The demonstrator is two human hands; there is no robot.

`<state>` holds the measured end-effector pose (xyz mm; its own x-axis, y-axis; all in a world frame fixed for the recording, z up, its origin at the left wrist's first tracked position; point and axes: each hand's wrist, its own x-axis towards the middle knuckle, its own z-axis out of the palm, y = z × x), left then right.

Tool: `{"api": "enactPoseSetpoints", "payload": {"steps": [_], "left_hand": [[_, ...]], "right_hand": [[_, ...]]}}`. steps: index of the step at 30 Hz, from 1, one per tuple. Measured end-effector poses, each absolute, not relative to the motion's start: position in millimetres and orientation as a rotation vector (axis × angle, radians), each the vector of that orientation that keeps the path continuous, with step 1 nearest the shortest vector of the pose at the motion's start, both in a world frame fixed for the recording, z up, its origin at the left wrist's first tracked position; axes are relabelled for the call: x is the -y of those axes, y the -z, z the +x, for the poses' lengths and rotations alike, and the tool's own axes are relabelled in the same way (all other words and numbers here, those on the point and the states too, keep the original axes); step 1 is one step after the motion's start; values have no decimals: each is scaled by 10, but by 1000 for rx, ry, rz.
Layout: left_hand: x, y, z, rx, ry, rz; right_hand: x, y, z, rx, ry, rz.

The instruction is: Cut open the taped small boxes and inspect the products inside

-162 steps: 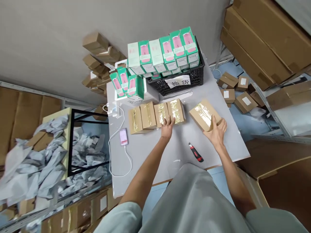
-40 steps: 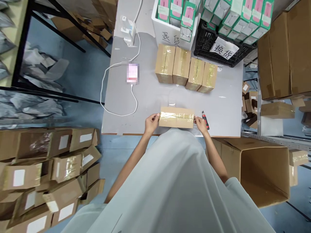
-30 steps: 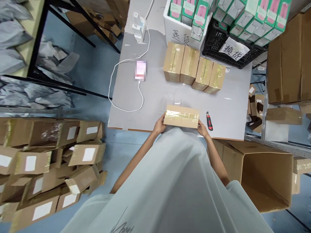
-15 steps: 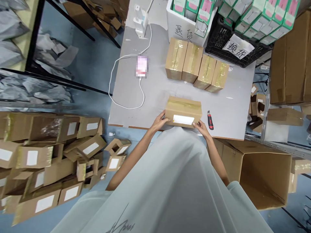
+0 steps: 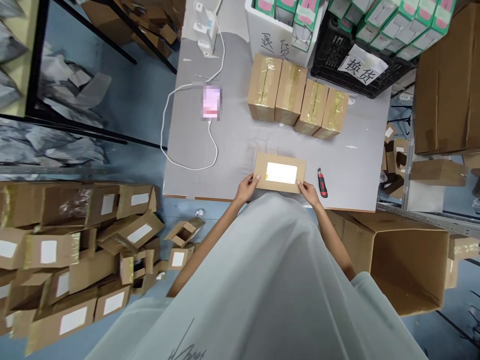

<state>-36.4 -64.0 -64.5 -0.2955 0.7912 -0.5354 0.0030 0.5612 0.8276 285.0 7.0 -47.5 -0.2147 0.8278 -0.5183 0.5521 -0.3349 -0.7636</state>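
Note:
A small brown cardboard box (image 5: 279,187) is held at the front edge of the grey table (image 5: 232,145), its side with a white label (image 5: 281,173) turned up toward me. My left hand (image 5: 246,188) grips the box's left end, thumb on the labelled face. On the right end, my right hand (image 5: 308,192) grips it the same way, thumb by the label's lower corner. The fingers beneath the box are hidden. Just right of my right hand lies a red and black box cutter (image 5: 322,183).
Several taped cartons (image 5: 290,92) stand in a row farther back. Behind them are a white bin (image 5: 258,40) and a black crate (image 5: 326,55) holding green and pink boxes. A white cable (image 5: 164,125) runs across the left side. Opened cartons (image 5: 75,270) pile up at left; a large open carton (image 5: 408,265) stands at right.
The box has been tilted, so its labelled side now faces up and its taped top is out of sight. Both hands have kept hold of its ends.

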Motion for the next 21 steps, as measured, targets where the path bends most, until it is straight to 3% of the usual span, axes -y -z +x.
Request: {"api": "enactPoseSetpoints", "payload": {"steps": [6, 11, 21], "left_hand": [[797, 813, -447, -1744, -946, 567], [900, 871, -494, -1801, -846, 586], [833, 640, -341, -1792, -854, 742]], "right_hand": [[104, 712, 3109, 1313, -1680, -1735], [262, 837, 3197, 1361, -1709, -1766], [206, 644, 2979, 1367, -1642, -1564]]}}
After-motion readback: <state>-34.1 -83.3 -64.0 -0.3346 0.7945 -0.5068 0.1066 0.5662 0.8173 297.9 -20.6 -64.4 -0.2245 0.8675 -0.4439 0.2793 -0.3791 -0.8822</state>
